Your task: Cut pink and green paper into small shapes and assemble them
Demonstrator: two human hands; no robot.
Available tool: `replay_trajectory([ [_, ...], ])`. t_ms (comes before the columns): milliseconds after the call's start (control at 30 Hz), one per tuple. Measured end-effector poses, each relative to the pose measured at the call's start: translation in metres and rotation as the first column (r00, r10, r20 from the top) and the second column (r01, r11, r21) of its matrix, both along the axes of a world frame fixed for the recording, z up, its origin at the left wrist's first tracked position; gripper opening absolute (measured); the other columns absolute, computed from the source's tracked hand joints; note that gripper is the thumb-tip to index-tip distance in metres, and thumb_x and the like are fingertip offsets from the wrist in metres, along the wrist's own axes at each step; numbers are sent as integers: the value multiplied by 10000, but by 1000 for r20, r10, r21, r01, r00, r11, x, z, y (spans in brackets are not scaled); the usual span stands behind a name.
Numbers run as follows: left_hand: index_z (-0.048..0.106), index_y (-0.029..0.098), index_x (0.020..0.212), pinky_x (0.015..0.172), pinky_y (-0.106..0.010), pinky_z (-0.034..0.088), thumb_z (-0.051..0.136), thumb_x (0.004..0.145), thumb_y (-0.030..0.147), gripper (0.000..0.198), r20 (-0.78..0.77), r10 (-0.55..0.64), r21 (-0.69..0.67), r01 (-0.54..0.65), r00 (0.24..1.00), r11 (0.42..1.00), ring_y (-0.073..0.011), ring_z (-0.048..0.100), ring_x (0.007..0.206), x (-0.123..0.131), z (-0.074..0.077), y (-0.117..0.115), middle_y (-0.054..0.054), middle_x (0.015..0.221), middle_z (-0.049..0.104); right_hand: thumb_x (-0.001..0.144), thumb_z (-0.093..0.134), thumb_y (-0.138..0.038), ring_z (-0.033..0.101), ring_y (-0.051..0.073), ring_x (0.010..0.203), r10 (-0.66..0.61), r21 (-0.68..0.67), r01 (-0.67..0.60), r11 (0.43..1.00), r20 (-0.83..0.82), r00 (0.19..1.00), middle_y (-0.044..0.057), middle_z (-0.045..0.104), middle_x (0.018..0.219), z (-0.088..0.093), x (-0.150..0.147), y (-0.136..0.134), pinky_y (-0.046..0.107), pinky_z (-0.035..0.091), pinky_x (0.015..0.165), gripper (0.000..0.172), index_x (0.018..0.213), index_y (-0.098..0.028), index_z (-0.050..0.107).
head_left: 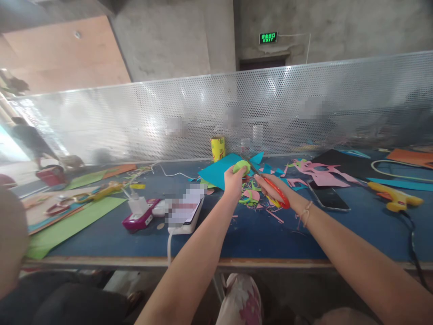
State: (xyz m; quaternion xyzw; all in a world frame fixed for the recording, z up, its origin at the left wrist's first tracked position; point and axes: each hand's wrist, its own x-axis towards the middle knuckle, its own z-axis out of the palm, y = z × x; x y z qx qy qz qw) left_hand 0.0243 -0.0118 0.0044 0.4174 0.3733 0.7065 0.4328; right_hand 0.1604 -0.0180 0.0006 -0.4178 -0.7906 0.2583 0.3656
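My left hand (233, 180) is closed around a small piece of light green paper (242, 167), held above the blue table (250, 234). My right hand (272, 187) grips red-handled scissors (275, 189), and the blades point up and left toward the green piece. Beneath both hands lie pink and green paper scraps (252, 197). A teal paper sheet (218, 170) lies just behind my left hand.
A phone (329, 197) lies right of my right hand, a yellow glue gun (395, 197) farther right. A power strip with charger (182, 212) and purple device (138, 220) sit left. Green sheets (67, 223), pink cut-outs (318, 174), a yellow roll (218, 148) and a perforated metal screen (237, 113) surround them. Another person's head (11, 243) is at left.
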Motion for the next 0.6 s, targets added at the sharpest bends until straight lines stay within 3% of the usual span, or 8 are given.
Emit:
replay_trajectory([
  [400,575,126,713,462,-230,427,618,600,232,161,-52,43,42,-40,998,998,-77,471,435,-2,0,-1,10,570,524,782,317,-617,417,109,435,-39,64,34,997,84,996,-29,423,448,4,2,2,249,330,456,478,608,-188,436],
  [600,572,127,716,460,-235,420,633,603,256,182,-44,82,28,-81,996,996,-81,468,435,-3,-1,3,11,559,519,764,348,-639,392,92,402,-25,-13,25,1000,35,999,-40,400,445,6,5,0,236,319,426,478,594,-196,402],
])
